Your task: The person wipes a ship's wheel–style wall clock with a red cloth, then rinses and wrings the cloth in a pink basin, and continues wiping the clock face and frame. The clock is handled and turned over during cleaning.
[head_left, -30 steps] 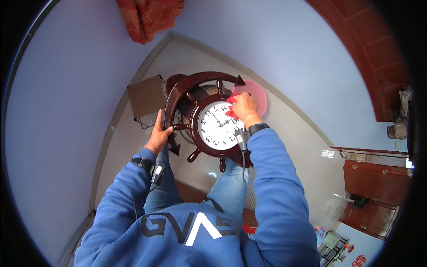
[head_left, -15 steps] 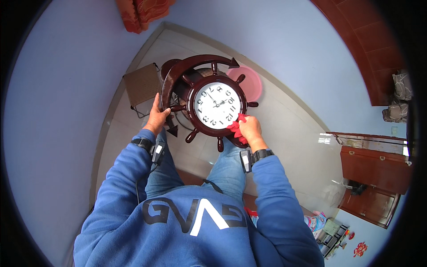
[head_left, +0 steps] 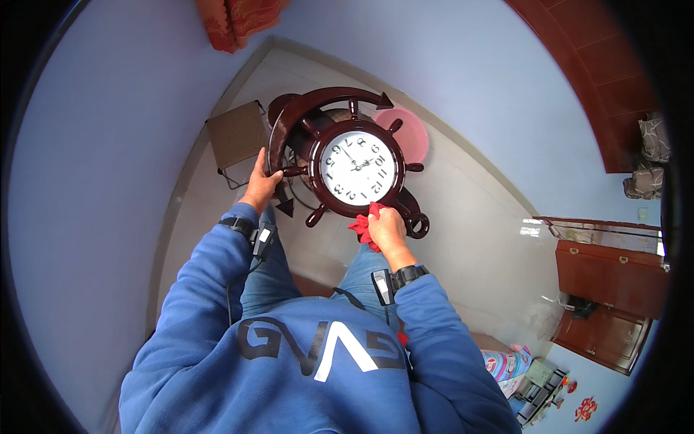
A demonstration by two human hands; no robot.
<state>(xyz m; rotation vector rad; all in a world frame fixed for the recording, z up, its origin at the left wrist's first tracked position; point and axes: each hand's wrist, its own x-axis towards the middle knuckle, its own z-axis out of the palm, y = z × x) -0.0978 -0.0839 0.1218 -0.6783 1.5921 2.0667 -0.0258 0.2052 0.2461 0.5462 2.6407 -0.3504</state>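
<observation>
A dark reddish-brown wall clock [head_left: 358, 168], shaped like a ship's wheel on an anchor, lies in front of me with its white round dial facing up. Its anchor arm [head_left: 289, 119] curves round the far left side, and a ring shows at the near right. My left hand [head_left: 260, 181] grips the anchor arm beside a wheel spoke, thumb on the near side. In my right hand [head_left: 387, 230] is a bunched red cloth [head_left: 363, 228], pressed to the near rim of the wheel. The near spoke is hidden by that hand and cloth.
Under the clock, a round stool or stand partly shows. A pink basin [head_left: 413, 137] sits on the tiled floor behind it. To the left stands a small brown-topped folding stool [head_left: 237, 135]. Pale blue walls meet at the far corner; a reddish-brown cabinet [head_left: 611, 264] is at the right.
My right hand has slid the red cloth left and nearer along the clock's rim, uncovering the ring at the near right. My left hand keeps its hold.
</observation>
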